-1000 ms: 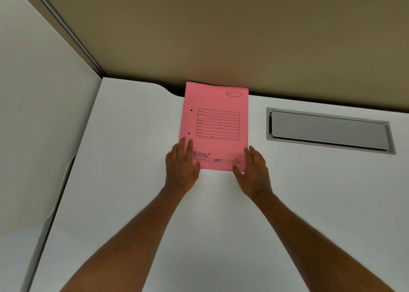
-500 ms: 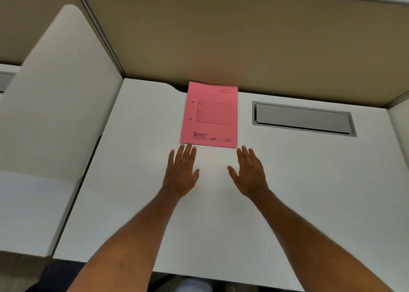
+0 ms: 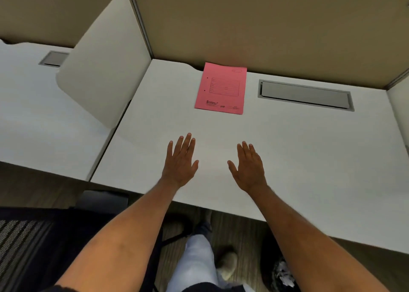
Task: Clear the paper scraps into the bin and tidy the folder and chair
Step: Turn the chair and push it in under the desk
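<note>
1. A flat pink paper folder (image 3: 221, 89) with printed black lines is lying on the white surface (image 3: 309, 150), its far edge touching the beige partition wall (image 3: 265, 26).
2. The left hand (image 3: 180, 163) and the right hand (image 3: 249, 166) are hovering palm-down over the surface, fingers (image 3: 187, 142) spread flat, both well apart from the folder and holding nothing.
3. A grey rectangular cable hatch (image 3: 305, 94) is sitting just right of the folder.
4. A black bin (image 3: 281, 267) holding crumpled white paper scraps (image 3: 285, 275) is standing on the floor below the surface's near edge.
5. A dark mesh chair (image 3: 28, 240) is showing at lower left.

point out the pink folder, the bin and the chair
pink folder (image 3: 221, 89), head view, middle of its cover
bin (image 3: 282, 271), head view, crumpled paper inside it
chair (image 3: 24, 236), head view, its mesh part
</note>
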{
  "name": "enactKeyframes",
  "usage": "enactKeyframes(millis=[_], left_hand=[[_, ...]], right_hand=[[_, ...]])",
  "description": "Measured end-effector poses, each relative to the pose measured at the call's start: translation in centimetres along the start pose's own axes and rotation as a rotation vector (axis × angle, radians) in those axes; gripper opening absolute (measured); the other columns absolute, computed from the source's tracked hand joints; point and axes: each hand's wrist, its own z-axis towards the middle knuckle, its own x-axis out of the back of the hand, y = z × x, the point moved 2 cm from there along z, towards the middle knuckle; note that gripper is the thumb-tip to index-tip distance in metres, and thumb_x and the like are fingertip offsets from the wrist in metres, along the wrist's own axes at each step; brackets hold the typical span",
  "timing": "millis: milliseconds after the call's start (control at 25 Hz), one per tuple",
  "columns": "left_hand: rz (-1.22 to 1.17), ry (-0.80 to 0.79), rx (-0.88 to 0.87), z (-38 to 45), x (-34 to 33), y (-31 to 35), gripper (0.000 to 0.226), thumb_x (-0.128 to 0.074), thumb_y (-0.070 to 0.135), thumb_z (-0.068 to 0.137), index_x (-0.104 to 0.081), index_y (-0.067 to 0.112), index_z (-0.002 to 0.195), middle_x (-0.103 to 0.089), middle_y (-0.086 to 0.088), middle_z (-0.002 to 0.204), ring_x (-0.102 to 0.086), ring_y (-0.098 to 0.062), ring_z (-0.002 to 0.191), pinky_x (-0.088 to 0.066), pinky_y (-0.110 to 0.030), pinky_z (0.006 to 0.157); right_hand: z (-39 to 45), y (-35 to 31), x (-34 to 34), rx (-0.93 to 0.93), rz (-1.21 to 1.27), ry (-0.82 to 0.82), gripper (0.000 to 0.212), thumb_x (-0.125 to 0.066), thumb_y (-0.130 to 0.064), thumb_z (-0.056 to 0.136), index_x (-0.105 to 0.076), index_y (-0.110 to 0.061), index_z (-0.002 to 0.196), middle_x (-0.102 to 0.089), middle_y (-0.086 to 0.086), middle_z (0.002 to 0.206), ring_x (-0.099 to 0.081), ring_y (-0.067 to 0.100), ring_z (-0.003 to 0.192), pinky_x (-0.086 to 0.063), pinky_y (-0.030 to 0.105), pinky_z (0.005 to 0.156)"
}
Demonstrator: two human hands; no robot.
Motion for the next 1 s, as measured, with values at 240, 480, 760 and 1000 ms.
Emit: enactKeyframes(millis=[240, 480, 760, 1000], left_hand=[[0.001, -0.035, 0.027, -8.5, -1.4, -0.7, 0.078, -0.036, 0.052, 0.103, -0.002, 0.016, 0.163, 0.008, -0.005, 0.172, 0.004, -0.027, 0.159, -0.002, -0.055, 0.127], [-0.039, -0.063, 0.021, -15.7, -2.1, -2.8, 0.080, -0.035, 0.052, 0.102, 0.002, 0.016, 0.163, 0.012, -0.006, 0.171, 0.006, -0.027, 0.159, -0.001, -0.055, 0.127], [-0.064, -0.050, -0.023, -25.7, -2.2, -6.6, 0.083, -0.040, 0.053, 0.099, 0.000, 0.016, 0.162, 0.007, -0.008, 0.171, 0.002, -0.028, 0.158, -0.006, -0.057, 0.127], [-0.047, -0.078, 0.002, -33.5, -2.8, -9.9, 0.083, -0.038, 0.052, 0.101, 0.004, 0.016, 0.162, 0.013, -0.007, 0.171, 0.005, -0.028, 0.158, -0.002, -0.056, 0.127]], right_hand=[[-8.5, -2.4, -3.0, -0.013, -0.021, -0.063, 0.072, -0.036, -0.049, 0.109, -0.015, -0.010, 0.165, -0.009, 0.009, 0.175, -0.002, 0.029, 0.162, -0.011, 0.045, 0.130], [-14.6, -6.1, -5.3, -0.037, -0.035, -0.084, 0.072, -0.034, -0.050, 0.109, -0.013, -0.012, 0.166, -0.006, 0.008, 0.175, -0.001, 0.029, 0.162, -0.010, 0.047, 0.131], [-22.7, -11.7, -8.0, -0.049, -0.036, -0.052, 0.074, -0.036, -0.052, 0.107, -0.014, -0.011, 0.165, -0.009, 0.010, 0.175, -0.003, 0.029, 0.162, -0.012, 0.048, 0.132], [-29.9, -15.5, -9.9, -0.027, -0.042, -0.039, 0.074, -0.037, -0.051, 0.107, -0.014, -0.011, 0.165, -0.009, 0.010, 0.175, -0.003, 0.028, 0.162, -0.012, 0.048, 0.132]])
